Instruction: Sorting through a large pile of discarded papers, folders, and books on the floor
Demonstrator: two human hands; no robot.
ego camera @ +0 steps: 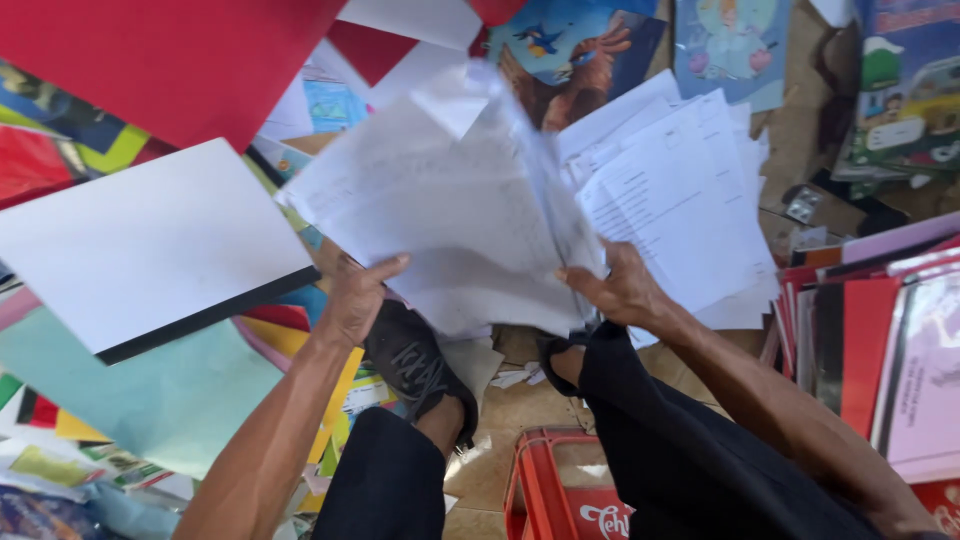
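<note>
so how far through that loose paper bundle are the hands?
Done: a fanned pile of printed sheets lies on the floor beyond the right hand.
In hand: the left hand and right hand hold an open bundle of white pages, one leaf blurred mid-flip.
Left: several pages in the bundle; books and folders stacked at right, untouched.

Daylight falls on a tan tiled floor (pixel 520 400) crowded with coloured card sheets (pixel 170 390), picture books (pixel 905 90) and a red plastic crate (pixel 555 495).

White paper sheaf (pixel 450 210), fanned, lifted.
</note>
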